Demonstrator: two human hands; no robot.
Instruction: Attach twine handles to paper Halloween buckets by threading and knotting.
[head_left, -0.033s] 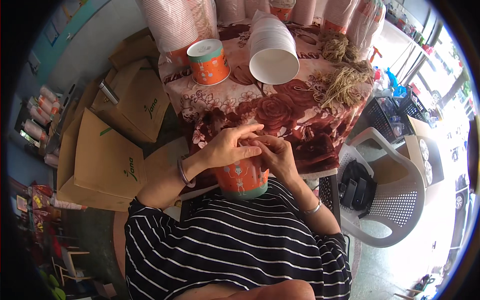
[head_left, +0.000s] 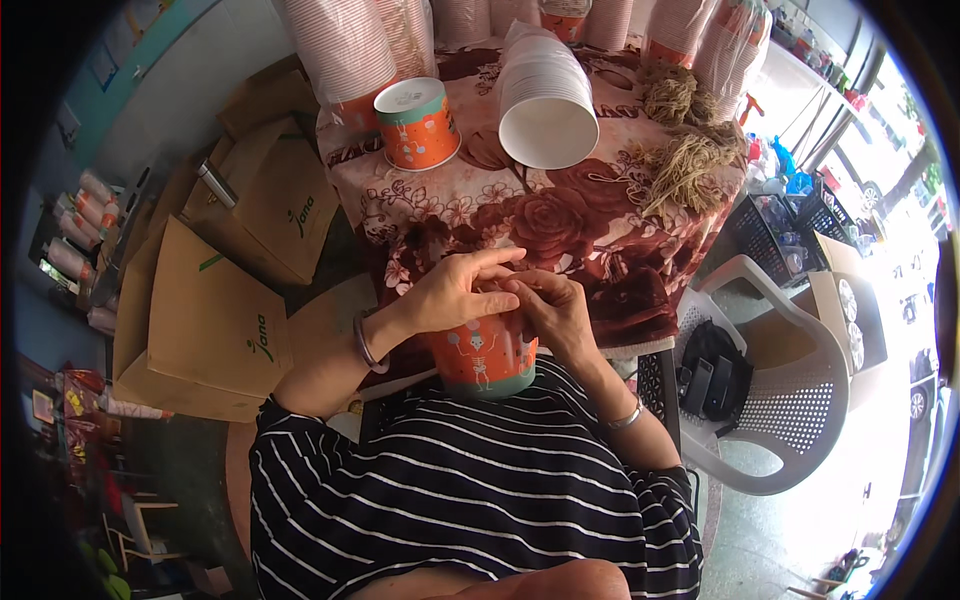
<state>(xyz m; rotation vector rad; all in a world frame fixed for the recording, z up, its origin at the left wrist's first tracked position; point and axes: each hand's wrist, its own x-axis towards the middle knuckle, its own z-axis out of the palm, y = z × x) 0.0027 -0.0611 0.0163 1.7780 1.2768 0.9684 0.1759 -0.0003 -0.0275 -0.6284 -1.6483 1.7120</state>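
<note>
An orange and green paper tub (head_left: 478, 358) with a printed skeleton figure stands at my lap, close to the table's near edge. Across its upper part lies my left hand (head_left: 462, 290), its fingers stretched out and the thumb apart from them. From the other side my right hand (head_left: 552, 312) meets it, thumb and fingers pinched together near the left thumb tip. Whatever the right fingers pinch is hidden. Beyond, on the flowered tablecloth (head_left: 540, 225), sit an upside-down orange tub (head_left: 420, 135), a nested stack of white tubs (head_left: 548, 120) on its side, and bundles of tan string (head_left: 690, 165).
Plastic-wrapped tub stacks (head_left: 340, 50) line the table's far side. Cardboard boxes (head_left: 215, 330) stand on the left. To the right are a white plastic chair (head_left: 800, 400) with a black bag (head_left: 712, 370) on it, a dark crate (head_left: 775, 235) and an open carton (head_left: 870, 310).
</note>
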